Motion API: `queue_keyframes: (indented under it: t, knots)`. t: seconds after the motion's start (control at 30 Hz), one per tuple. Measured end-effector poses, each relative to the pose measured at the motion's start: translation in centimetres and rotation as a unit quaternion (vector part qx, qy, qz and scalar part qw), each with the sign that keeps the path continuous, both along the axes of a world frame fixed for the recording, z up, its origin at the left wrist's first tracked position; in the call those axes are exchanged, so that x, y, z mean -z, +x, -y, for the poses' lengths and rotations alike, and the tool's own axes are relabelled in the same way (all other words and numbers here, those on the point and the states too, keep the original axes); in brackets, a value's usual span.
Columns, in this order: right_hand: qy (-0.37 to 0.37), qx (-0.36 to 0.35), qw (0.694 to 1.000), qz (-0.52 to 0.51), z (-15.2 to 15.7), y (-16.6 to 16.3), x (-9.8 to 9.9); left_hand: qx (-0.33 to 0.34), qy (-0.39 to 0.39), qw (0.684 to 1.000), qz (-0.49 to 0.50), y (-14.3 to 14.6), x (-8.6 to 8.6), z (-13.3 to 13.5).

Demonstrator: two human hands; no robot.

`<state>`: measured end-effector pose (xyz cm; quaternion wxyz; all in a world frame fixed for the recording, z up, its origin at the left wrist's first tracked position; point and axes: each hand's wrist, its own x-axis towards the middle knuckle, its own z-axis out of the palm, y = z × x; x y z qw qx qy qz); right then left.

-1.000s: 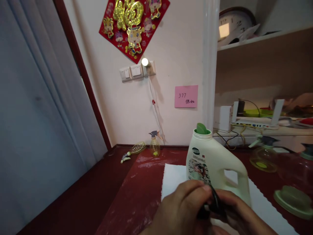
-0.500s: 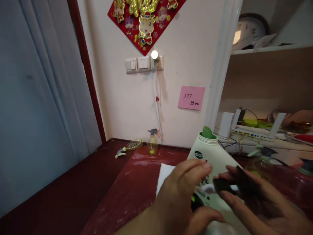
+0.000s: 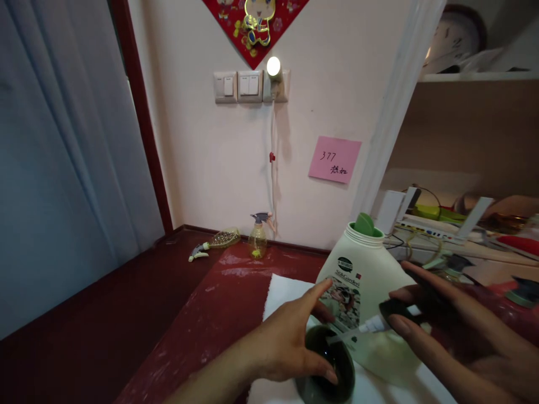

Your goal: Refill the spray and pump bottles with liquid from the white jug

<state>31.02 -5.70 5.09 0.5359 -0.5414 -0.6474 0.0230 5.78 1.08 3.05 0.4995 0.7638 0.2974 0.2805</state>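
My left hand (image 3: 290, 336) holds a dark green round container (image 3: 351, 365) by its rim. The thumb lies across the mouth, other fingers are at the far side, and the index finger is stretched out. My right hand (image 3: 458, 336) grips a dark spray head (image 3: 391, 310) with a white neck and a thin clear dip tube. The tube slants down to the left, its end at the container's mouth; whether it is inside I cannot tell. Right behind both hands stands a pale green jug (image 3: 379, 269) with a green scoop (image 3: 364, 223) in its neck.
A white sheet (image 3: 286, 286) lies under the jug on the dark red table (image 3: 189, 336). At the wall are a clear spray bottle (image 3: 257, 241) and another lying on its side (image 3: 223, 238). More spray bottles, one of them red (image 3: 511, 314), stand at the right, near a white router (image 3: 433, 229).
My left hand has lowered and opened wider, so the container's mouth now shows. The spray head in my right hand has its tube lowered towards that mouth. The view has shifted slightly.
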Motion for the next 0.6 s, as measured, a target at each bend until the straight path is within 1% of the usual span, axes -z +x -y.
queue_keyframes:
  t: [0.07,0.13,0.23,0.3,0.37,0.5,0.6]
  knots:
    - [0.019,-0.002,0.997,0.078,-0.2,-0.4,-0.6,0.002,0.005,1.000,-0.008,0.1,0.0,0.2]
    - [0.034,-0.026,0.990,0.136,-0.3,-1.3,-1.3,0.004,0.006,1.000,-0.012,0.1,-0.1,0.3]
    - [0.020,-0.080,0.986,0.146,-0.4,-3.1,-1.6,0.006,0.013,1.000,-0.016,0.1,-0.4,0.3]
    - [0.000,-0.104,0.986,0.133,-0.5,-4.1,-0.9,0.006,0.013,1.000,-0.023,0.0,-0.5,0.3]
    - [-0.031,-0.113,0.985,0.128,-0.8,-4.5,0.3,0.008,0.004,1.000,-0.019,0.0,-0.4,0.2]
    - [-0.093,-0.136,0.978,0.132,-1.4,-4.5,2.5,0.005,-0.014,1.000,0.011,0.1,0.3,0.0]
    - [-0.113,-0.148,0.974,0.130,-1.6,-4.2,3.2,0.005,-0.030,0.999,0.022,0.2,0.7,-0.1]
